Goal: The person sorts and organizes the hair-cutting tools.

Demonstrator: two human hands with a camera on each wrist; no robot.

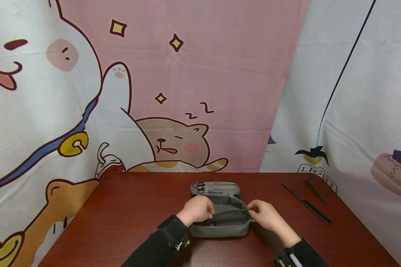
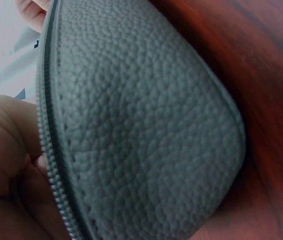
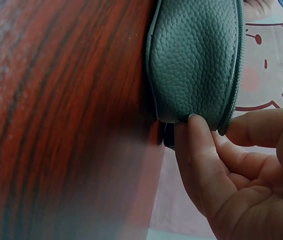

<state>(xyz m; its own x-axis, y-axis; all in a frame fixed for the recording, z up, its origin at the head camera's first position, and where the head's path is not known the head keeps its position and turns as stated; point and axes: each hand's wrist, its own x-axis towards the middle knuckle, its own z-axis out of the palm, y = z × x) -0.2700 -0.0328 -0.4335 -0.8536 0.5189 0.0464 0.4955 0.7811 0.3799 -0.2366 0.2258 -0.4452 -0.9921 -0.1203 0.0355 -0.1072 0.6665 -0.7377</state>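
A grey zippered pouch (image 1: 220, 231) of pebbled leather stands unzipped on the table, its lid (image 1: 222, 187) folded back. My left hand (image 1: 198, 210) reaches over the left rim, fingers curled at a dark inner flap (image 1: 232, 212) that runs across the inside; it seems to pinch that edge. In the left wrist view the zipper rim (image 2: 49, 130) partly hides those fingers. My right hand (image 1: 261, 213) pinches the pouch's right end. The right wrist view shows its thumb and fingers on either side of the zipper edge (image 3: 234, 100).
Metal looped handles (image 1: 201, 187) show in the lid's clear pocket. To the right lie a black tail comb (image 1: 315, 211) and a thin dark stick-like item (image 1: 315, 191) on the brown table (image 1: 127, 222). Printed cloth (image 1: 234, 74) hangs behind the table.
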